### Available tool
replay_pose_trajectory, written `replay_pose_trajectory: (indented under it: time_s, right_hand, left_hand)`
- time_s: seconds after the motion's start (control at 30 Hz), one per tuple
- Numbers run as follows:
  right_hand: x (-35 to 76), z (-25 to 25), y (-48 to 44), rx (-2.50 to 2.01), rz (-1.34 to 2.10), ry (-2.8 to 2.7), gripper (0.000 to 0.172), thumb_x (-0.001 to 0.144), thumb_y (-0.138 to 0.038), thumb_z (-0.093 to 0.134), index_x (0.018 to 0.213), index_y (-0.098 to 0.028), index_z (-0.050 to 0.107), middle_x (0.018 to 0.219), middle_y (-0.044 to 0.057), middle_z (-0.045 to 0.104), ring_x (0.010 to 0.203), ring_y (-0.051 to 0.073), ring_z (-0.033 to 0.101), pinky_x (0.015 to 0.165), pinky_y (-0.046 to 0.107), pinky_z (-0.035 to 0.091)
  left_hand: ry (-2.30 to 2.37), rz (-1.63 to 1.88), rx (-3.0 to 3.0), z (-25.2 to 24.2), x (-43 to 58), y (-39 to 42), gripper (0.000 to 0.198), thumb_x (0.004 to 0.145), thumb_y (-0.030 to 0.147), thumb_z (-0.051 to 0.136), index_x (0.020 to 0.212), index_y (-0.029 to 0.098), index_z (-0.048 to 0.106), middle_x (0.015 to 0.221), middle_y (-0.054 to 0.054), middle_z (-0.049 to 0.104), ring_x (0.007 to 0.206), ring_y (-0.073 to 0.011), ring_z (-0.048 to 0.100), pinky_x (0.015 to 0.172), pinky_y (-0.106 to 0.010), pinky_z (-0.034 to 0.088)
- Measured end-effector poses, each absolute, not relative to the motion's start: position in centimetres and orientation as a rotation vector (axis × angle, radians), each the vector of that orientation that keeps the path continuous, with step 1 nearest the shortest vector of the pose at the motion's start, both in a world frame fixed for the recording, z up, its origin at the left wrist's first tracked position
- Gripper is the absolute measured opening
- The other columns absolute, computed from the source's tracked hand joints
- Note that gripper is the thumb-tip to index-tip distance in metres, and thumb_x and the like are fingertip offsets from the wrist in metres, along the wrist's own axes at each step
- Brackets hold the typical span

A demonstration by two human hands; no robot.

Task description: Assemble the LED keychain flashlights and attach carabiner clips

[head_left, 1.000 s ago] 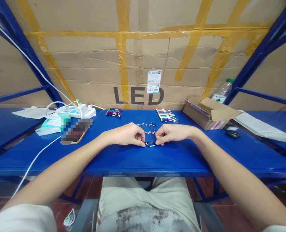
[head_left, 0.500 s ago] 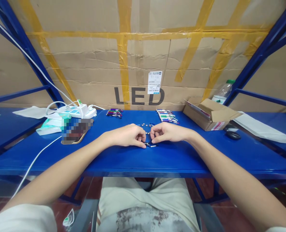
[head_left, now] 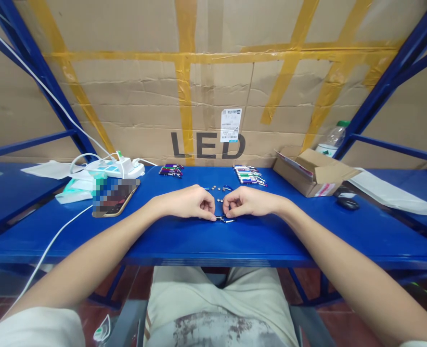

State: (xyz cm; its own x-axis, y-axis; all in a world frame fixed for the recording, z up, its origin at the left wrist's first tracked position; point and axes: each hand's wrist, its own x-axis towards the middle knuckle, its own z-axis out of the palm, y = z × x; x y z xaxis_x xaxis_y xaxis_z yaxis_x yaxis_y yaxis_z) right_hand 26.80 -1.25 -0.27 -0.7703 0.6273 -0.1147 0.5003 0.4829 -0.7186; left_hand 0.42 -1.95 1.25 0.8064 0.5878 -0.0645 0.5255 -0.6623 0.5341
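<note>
Near the table's (head_left: 213,241) front edge, the left hand (head_left: 191,202) pinched a keychain (head_left: 220,219), apparently steadying it; the right hand (head_left: 248,201) curled, hold unclear.

Smooth, glossy blue table (head_left: 213,241). Toward its front edge, a small clip (head_left: 229,221) with a shiny, metal-like finish. By the back edge, two rows of glossy, metallic-looking coloured sticks (head_left: 247,174). Toward the right back corner, a matt cardboard box (head_left: 323,176) and a smooth black plastic mouse (head_left: 347,203). Behind the back edge, a creased cardboard panel (head_left: 126,91) crossed by shiny yellow tape (head_left: 185,106).
</note>
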Motion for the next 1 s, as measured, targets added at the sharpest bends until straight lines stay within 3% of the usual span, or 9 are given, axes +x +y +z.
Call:
replay_pose_trajectory:
  time_s: [0.2, 0.33, 0.5, 0.57, 0.77, 1.0]
  right_hand:
    - [27.0, -0.4, -1.2, -1.006, 1.175, -2.552, 0.023, 0.087, -0.04, 0.076, 0.092, -0.018, 0.079, 0.076, 0.0, 0.071, 0.066, 0.014, 0.054, 0.061, 0.027, 0.04]
    - [26.8, -1.0, -0.7, -1.001, 1.044, -2.421, 0.027, 0.091, -0.045, 0.073, 0.093, -0.018, 0.077, 0.074, -0.001, 0.068, 0.065, 0.015, 0.053, 0.062, 0.029, 0.039]
    - [26.2, -2.0, -0.1, -0.998, 0.349, -2.366, 0.019, 0.101, -0.034, 0.068, 0.098, -0.019, 0.078, 0.089, 0.006, 0.069, 0.085, 0.023, 0.061, 0.082, 0.036, 0.045]
    - [26.0, -2.3, -0.1, -0.973, 0.215, -2.438, 0.017, 0.103, -0.033, 0.069, 0.101, -0.02, 0.081, 0.096, 0.008, 0.069, 0.095, 0.026, 0.062, 0.089, 0.039, 0.045]
    - [25.4, -3.1, 0.0, -1.0, 0.115, -2.555, 0.019, 0.105, -0.037, 0.071, 0.11, -0.025, 0.084, 0.109, 0.01, 0.07, 0.104, 0.029, 0.058, 0.095, 0.043, 0.042]
    - [25.2, -3.5, 0.1, -1.057, 0.118, -2.593, 0.017, 0.106, -0.032, 0.068, 0.112, -0.025, 0.082, 0.111, 0.011, 0.07, 0.105, 0.03, 0.055, 0.094, 0.044, 0.039]
  left_hand:
    - [0.836, 0.237, 2.535, 1.0, 0.1, -1.5, 0.029, 0.102, 0.045, 0.073, 0.097, 0.018, 0.081, 0.087, -0.003, 0.079, 0.074, -0.016, 0.068, 0.07, -0.026, 0.046]
    - [0.989, 0.393, 2.808, 0.7, -0.7, -0.4, 0.023, 0.106, 0.036, 0.068, 0.106, 0.017, 0.08, 0.105, -0.008, 0.08, 0.093, -0.022, 0.072, 0.081, -0.031, 0.048]
    - [1.131, 0.304, 2.895, 0.4, -1.3, 0.4, 0.03, 0.106, 0.044, 0.067, 0.114, 0.018, 0.08, 0.11, -0.009, 0.078, 0.098, -0.0257, 0.073, 0.081, -0.032, 0.049]
    - [1.144, 0.239, 2.902, 0.2, -1.2, 0.5, 0.031, 0.107, 0.045, 0.066, 0.118, 0.019, 0.08, 0.114, -0.01, 0.077, 0.101, -0.0265, 0.073, 0.082, -0.032, 0.049]
    - [1.155, 0.146, 2.909, -0.3, -1.0, 0.5, 0.023, 0.107, 0.035, 0.066, 0.12, 0.021, 0.079, 0.116, -0.008, 0.078, 0.102, -0.0266, 0.074, 0.08, -0.033, 0.049]
    - [1.194, 0.338, 2.888, -0.2, -1.2, 0.8, 0.016, 0.105, 0.034, 0.069, 0.111, 0.02, 0.073, 0.114, -0.007, 0.078, 0.102, -0.0261, 0.073, 0.08, -0.033, 0.049]
